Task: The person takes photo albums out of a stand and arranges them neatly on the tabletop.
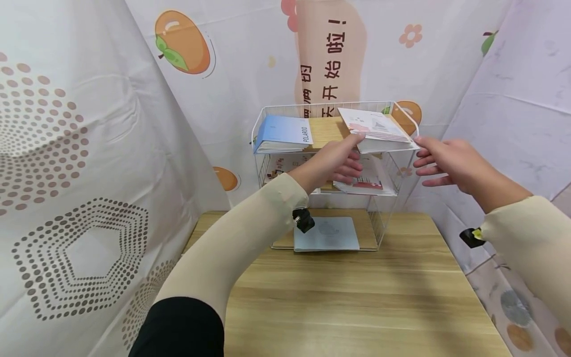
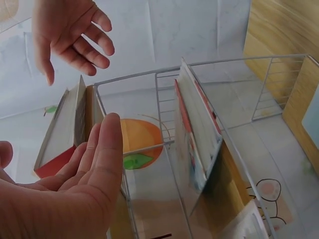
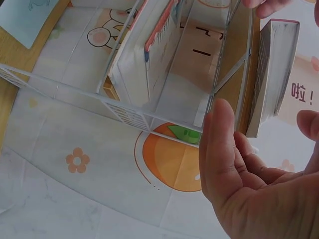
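Observation:
A white wire rack (image 1: 336, 105) with wooden shelf boards holds books on three levels. On its top right lies a pile of books, the upper one (image 1: 374, 124) white with pink pictures. My left hand (image 1: 336, 161) is at the pile's front left corner, its thumb overlapping the edge and its fingers loosely extended. Off the front right corner is my right hand (image 1: 450, 163), thumb and index fingertip close to the rack's rim, other fingers spread. In the right wrist view the thick book (image 3: 274, 74) stands beyond my right fingers. Neither hand grips anything.
A blue and white book (image 1: 285, 131) marked POLAROID lies at the top left. More books (image 1: 368, 176) sit on the middle shelf, and a pale blue book (image 1: 327, 234) on the bottom one. The rack stands at the back of a wooden table (image 1: 348, 297), with patterned curtains (image 1: 250, 59) around it.

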Tool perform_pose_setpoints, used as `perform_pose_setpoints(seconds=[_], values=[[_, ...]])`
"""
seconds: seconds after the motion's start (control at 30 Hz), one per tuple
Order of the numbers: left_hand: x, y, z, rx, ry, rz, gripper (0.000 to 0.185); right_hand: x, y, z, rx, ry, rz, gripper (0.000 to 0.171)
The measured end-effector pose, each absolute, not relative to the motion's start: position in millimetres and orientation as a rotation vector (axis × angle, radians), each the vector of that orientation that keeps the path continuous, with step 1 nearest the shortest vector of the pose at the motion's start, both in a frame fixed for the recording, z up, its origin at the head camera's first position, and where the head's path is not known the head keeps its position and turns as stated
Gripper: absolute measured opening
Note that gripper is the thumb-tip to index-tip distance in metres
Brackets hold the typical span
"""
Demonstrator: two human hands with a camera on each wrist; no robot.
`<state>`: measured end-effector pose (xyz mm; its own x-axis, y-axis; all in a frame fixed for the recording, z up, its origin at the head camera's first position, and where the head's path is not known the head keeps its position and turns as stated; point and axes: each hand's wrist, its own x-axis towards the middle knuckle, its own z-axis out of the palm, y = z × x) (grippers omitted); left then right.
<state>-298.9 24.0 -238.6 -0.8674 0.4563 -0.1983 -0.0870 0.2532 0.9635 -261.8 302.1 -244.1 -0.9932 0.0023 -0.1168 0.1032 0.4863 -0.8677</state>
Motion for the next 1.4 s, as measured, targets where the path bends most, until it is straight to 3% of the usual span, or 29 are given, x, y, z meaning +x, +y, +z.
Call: perform_pose_setpoints(seconds=[1.4], values=[[-306, 38, -239, 0.224, 2.059, 1.725, 0.058, -274, 292, -239, 0.15, 2.657, -1.447, 0.086]])
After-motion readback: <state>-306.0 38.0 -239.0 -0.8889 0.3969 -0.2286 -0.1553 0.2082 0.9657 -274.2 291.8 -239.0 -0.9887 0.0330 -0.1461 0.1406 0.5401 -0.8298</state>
